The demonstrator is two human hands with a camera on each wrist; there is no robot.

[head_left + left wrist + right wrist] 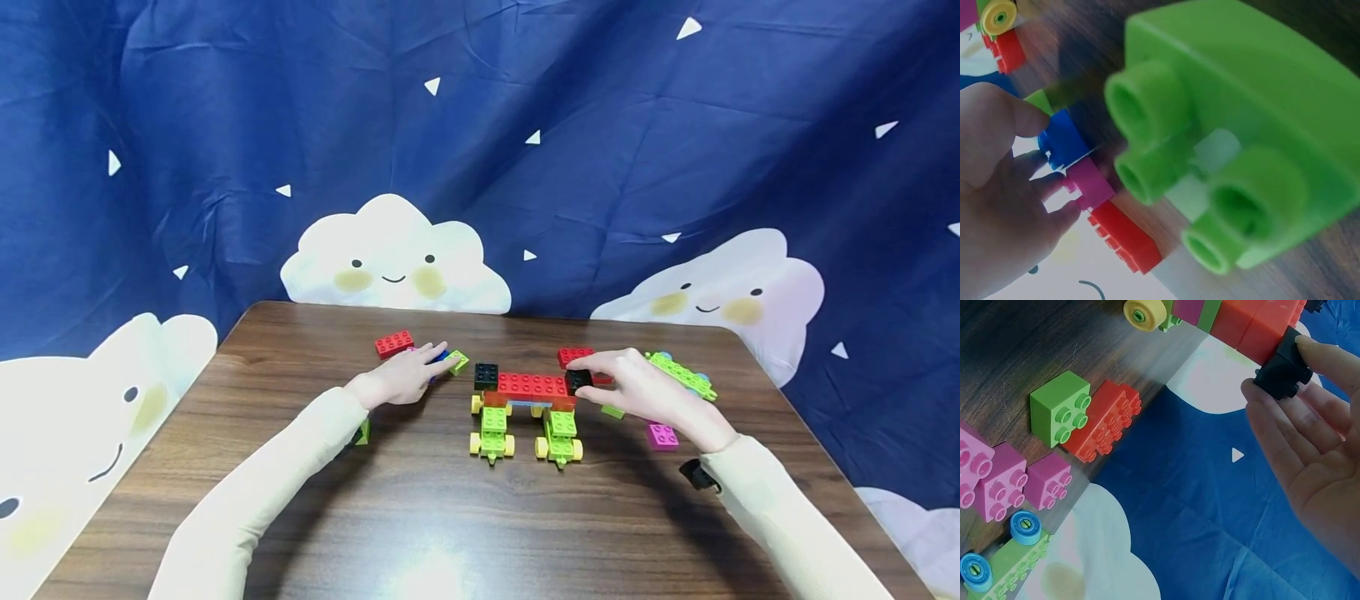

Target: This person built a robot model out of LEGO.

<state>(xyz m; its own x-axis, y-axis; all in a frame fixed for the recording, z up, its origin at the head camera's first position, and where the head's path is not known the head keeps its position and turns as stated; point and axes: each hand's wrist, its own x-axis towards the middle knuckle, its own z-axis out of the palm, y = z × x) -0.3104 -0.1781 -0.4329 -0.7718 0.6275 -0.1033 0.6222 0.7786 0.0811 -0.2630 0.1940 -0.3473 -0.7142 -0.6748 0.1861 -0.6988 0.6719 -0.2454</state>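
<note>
My right hand (633, 383) pinches a black brick (1282, 365) between thumb and fingers. That brick sits at the right end of a row of red bricks (532, 385); a second black brick (486, 377) is at the left end. The row bridges the built piece, with two green wheeled bases (492, 422) with yellow wheels at its front. My left hand (401, 377) rests over loose bricks left of the build, its fingers loosely extended. In the left wrist view, its fingers are near a blue brick (1065, 139) and a pink brick (1090, 182).
A red brick (393, 343) lies beyond the left hand. Right of the build are another red brick (575, 356), a green wheeled base (681, 375) with blue wheels and pink bricks (662, 436). A large green brick (1260, 106) is close to the left wrist.
</note>
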